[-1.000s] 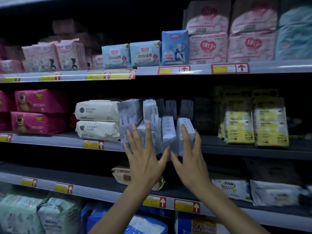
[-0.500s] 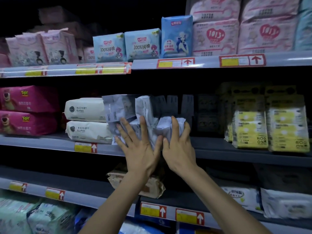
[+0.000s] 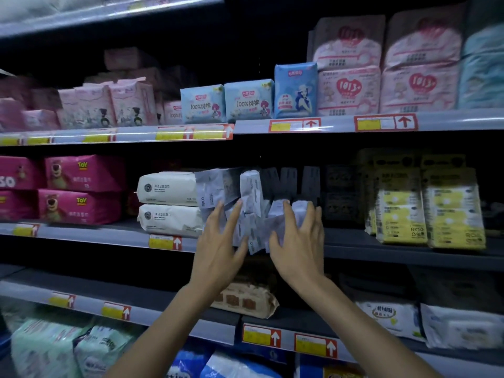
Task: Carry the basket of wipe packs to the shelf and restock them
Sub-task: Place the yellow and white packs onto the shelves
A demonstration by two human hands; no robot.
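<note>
A view from head height looks at dim shop shelving, with two bare forearms reaching forward from the bottom of the frame. Both hands meet at a cluster of small grey-white wipe packs (image 3: pixel 252 203) standing upright and leaning unevenly against one another on the middle shelf (image 3: pixel 109 236), near its front edge. The left hand (image 3: pixel 218 252) has its fingers straight and spread, fingertips pressed flat against the left side of the cluster. The right hand (image 3: pixel 298 241) is just beside it, fingers spread and lightly arched over the fronts of the packs on the right, thumb stretched toward the left hand; neither hand pinches or wraps a pack. More packs of the same kind stand in shadow behind the cluster. Touching the cluster on its left are two cream packs (image 3: pixel 167 188), stacked one on the other, and farther left sit pink packs with a bear picture (image 3: pixel 79 186). To the right, apart from the hands, stand yellow packs (image 3: pixel 428 214). On the upper shelf (image 3: pixel 341 124) are light blue packs (image 3: pixel 226 103) and pink-and-white bundles (image 3: pixel 349 88). Below the hands, on the lower shelf (image 3: pixel 163 317), lies a tan pack (image 3: pixel 245 298). Yellow price tags with red arrows (image 3: pixel 165 242) line the shelf edges.
</note>
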